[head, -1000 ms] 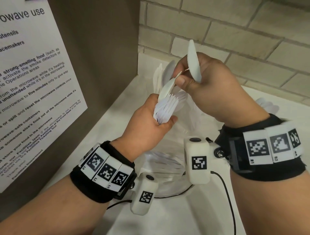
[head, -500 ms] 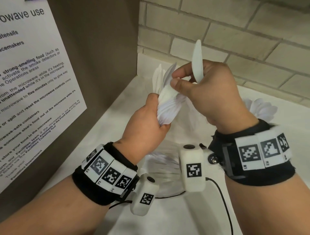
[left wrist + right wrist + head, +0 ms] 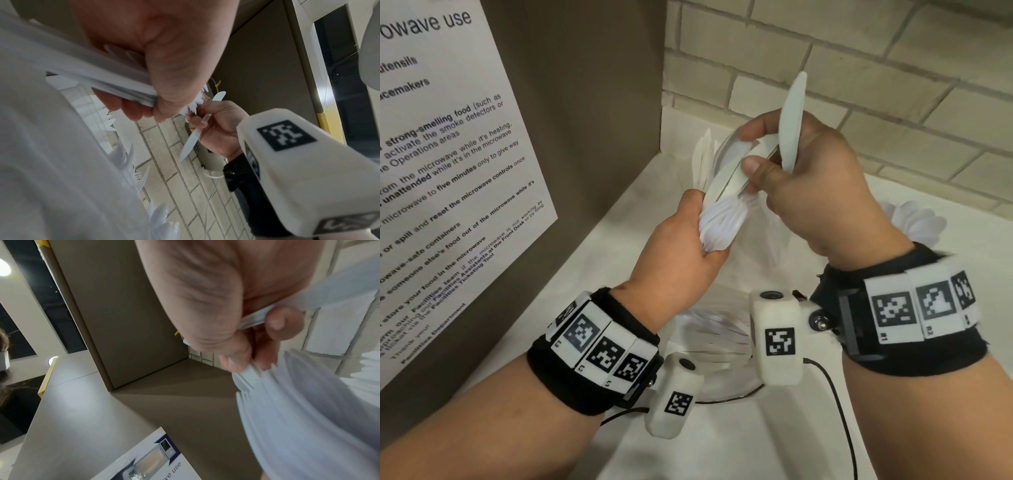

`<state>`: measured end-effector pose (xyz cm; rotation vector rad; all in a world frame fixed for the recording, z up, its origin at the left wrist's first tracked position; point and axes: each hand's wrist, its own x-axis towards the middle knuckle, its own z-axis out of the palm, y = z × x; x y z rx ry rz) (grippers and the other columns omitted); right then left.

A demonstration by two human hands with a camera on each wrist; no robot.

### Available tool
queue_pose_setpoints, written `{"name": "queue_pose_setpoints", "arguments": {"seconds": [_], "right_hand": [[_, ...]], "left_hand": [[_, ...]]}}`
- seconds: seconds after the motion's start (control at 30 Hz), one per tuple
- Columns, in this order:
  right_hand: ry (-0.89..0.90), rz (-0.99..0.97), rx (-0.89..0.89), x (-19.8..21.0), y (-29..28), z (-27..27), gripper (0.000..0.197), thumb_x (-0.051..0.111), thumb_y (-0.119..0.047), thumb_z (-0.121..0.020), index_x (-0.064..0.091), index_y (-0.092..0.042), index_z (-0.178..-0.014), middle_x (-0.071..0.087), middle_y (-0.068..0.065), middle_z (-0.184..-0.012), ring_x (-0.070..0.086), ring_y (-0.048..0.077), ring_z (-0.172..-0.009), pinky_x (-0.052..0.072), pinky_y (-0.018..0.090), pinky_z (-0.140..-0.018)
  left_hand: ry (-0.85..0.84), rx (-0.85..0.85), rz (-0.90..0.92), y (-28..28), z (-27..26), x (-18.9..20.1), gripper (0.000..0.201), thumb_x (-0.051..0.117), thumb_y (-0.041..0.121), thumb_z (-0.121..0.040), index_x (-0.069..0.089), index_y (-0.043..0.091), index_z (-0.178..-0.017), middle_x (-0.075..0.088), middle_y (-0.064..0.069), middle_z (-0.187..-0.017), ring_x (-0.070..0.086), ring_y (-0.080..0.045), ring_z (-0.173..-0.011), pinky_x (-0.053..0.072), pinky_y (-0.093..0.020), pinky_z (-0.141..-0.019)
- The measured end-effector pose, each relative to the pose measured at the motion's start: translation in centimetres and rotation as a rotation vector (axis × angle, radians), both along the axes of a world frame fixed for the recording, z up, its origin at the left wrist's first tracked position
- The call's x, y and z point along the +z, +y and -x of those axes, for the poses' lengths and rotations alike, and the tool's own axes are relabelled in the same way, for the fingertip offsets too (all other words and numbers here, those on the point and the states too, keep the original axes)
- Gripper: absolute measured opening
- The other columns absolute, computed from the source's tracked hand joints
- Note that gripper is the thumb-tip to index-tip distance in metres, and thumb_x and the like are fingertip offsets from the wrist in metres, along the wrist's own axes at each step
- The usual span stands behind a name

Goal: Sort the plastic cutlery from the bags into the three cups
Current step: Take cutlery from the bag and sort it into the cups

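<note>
My left hand (image 3: 688, 253) grips a bundle of white plastic cutlery (image 3: 722, 222) by the handles, held above the counter. The bundle (image 3: 115, 84) fills the left wrist view. My right hand (image 3: 801, 185) holds one white knife (image 3: 792, 126) upright in its curled fingers, while its thumb and forefinger pinch a piece at the bundle's top. That knife (image 3: 195, 136) also shows in the left wrist view. A clear cup of forks (image 3: 715, 335) stands below my wrists. A cup of spoons (image 3: 914, 222) shows behind my right wrist. More white cutlery (image 3: 705, 157) stands at the back.
A brown cabinet wall with a microwave notice (image 3: 448, 178) closes the left side. A cream brick wall (image 3: 859, 68) runs along the back. The white counter (image 3: 739, 452) lies beneath, with black cables (image 3: 839, 404) trailing from the wrist cameras.
My right hand has shifted slightly right and up with the upright knife, and its thumb and forefinger now close on a piece at the bundle's top. The left hand holds steady.
</note>
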<state>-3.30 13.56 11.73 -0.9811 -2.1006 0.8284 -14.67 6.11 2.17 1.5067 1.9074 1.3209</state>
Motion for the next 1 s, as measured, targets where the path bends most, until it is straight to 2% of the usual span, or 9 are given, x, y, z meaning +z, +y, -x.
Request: {"name": "queue_pose_setpoints", "arguments": {"seconds": [0.07, 0.2, 0.37, 0.47, 0.57, 0.67, 0.8, 0.9, 1.0], "right_hand": [[-0.040, 0.010, 0.015, 0.0, 0.0, -0.1, 0.024, 0.060, -0.010, -0.091, 0.063, -0.024, -0.110, 0.064, -0.004, -0.083, 0.061, 0.006, -0.070, 0.044, 0.015, -0.062], [-0.092, 0.124, 0.079, 0.3, 0.1, -0.7, 0.019, 0.060, -0.010, -0.092, 0.067, -0.023, -0.104, 0.063, -0.007, -0.074, 0.055, -0.005, -0.053, 0.040, 0.008, -0.055], [-0.065, 0.083, 0.013, -0.1, -0.3, -0.2, 0.005, 0.070, -0.019, -0.086, 0.068, -0.021, -0.090, 0.065, 0.001, -0.074, 0.059, 0.006, -0.058, 0.044, 0.015, -0.053], [-0.008, 0.085, 0.004, -0.2, -0.4, -0.1, 0.009, 0.063, -0.013, -0.090, 0.062, -0.022, -0.090, 0.063, -0.003, -0.076, 0.058, 0.002, -0.058, 0.046, 0.017, -0.056], [0.037, 0.062, -0.015, 0.0, -0.4, -0.1, 0.013, 0.056, -0.010, -0.093, 0.056, -0.023, -0.091, 0.067, 0.003, -0.085, 0.066, 0.017, -0.073, 0.048, 0.027, -0.062], [0.065, 0.009, -0.033, 0.0, -0.4, -0.2, 0.020, 0.055, -0.008, -0.092, 0.054, -0.028, -0.088, 0.068, 0.004, -0.086, 0.068, 0.023, -0.080, 0.051, 0.032, -0.066], [0.088, -0.047, -0.057, 0.4, -0.3, -0.5, 0.029, 0.055, -0.008, -0.091, 0.051, -0.035, -0.081, 0.066, 0.000, -0.087, 0.067, 0.022, -0.085, 0.051, 0.031, -0.069], [0.146, -0.051, -0.076, 1.0, -0.2, -0.8, 0.021, 0.051, -0.009, -0.093, 0.051, -0.029, -0.087, 0.062, 0.001, -0.088, 0.064, 0.022, -0.087, 0.053, 0.035, -0.073], [0.209, 0.042, -0.055, 1.0, -0.4, -0.6, 0.011, 0.049, -0.011, -0.095, 0.049, -0.022, -0.093, 0.054, -0.004, -0.080, 0.057, 0.016, -0.075, 0.045, 0.032, -0.065]], "left_hand": [[0.007, -0.003, 0.003, 0.0, 0.0, 0.0, 0.029, 0.064, 0.025, -0.087, 0.042, 0.020, -0.105, 0.055, 0.007, -0.073, 0.054, -0.007, -0.058, 0.037, -0.014, -0.045], [0.019, 0.010, 0.014, 0.0, 0.1, -0.2, 0.028, 0.064, 0.026, -0.086, 0.042, 0.021, -0.104, 0.056, 0.006, -0.075, 0.054, -0.008, -0.060, 0.038, -0.014, -0.046], [0.021, -0.008, 0.023, -0.1, -0.1, 0.0, 0.031, 0.064, 0.023, -0.086, 0.042, 0.020, -0.108, 0.059, 0.002, -0.077, 0.057, -0.011, -0.063, 0.043, -0.022, -0.050], [0.015, -0.011, 0.014, -0.2, -0.2, 0.1, 0.034, 0.066, 0.024, -0.085, 0.042, 0.022, -0.109, 0.059, 0.006, -0.077, 0.058, -0.009, -0.063, 0.042, -0.017, -0.049], [-0.004, -0.004, 0.010, -0.4, -0.1, 0.3, 0.033, 0.066, 0.025, -0.085, 0.042, 0.025, -0.107, 0.059, 0.009, -0.076, 0.057, -0.007, -0.062, 0.041, -0.013, -0.048], [0.001, -0.003, 0.008, -0.5, -0.1, 0.3, 0.031, 0.065, 0.027, -0.085, 0.042, 0.027, -0.105, 0.059, 0.010, -0.076, 0.057, -0.005, -0.063, 0.040, -0.011, -0.050], [-0.012, -0.008, -0.002, -0.5, 0.0, 0.3, 0.030, 0.066, 0.026, -0.084, 0.042, 0.029, -0.102, 0.059, 0.011, -0.075, 0.057, -0.003, -0.062, 0.039, -0.008, -0.050], [-0.048, -0.007, -0.020, -0.5, 0.0, 0.2, 0.026, 0.066, 0.024, -0.084, 0.045, 0.025, -0.100, 0.059, 0.008, -0.072, 0.056, -0.005, -0.064, 0.039, -0.011, -0.049], [-0.070, -0.019, -0.038, -0.3, -0.1, 0.0, 0.024, 0.064, 0.020, -0.086, 0.045, 0.024, -0.101, 0.059, 0.005, -0.074, 0.056, -0.007, -0.065, 0.040, -0.013, -0.048]]}}
